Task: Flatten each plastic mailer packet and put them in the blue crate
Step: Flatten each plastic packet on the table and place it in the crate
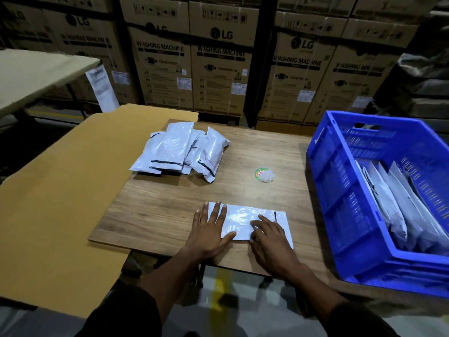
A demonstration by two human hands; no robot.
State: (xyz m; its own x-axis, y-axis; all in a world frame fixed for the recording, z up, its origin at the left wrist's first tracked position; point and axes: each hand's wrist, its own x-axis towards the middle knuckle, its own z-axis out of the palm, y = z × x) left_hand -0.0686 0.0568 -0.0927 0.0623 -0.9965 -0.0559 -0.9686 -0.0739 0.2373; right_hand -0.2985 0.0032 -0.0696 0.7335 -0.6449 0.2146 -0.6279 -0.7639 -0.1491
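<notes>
A white plastic mailer packet (243,220) lies flat near the front edge of the wooden table (165,210). My left hand (210,229) presses its left end with straight, spread fingers. On the packet's right half rests my right hand (269,239), palm down, fingers extended. A pile of several puffy white mailer packets (179,149) sits at the back of the table. The blue crate (340,195) stands to the right, with several flattened packets (398,205) leaning inside it.
A small round green-rimmed lid with crumpled plastic (264,175) lies mid-table. A large cardboard sheet (60,195) covers the left side. Stacked washing machine cartons (218,64) form a wall behind the table. A second table (29,71) stands far left.
</notes>
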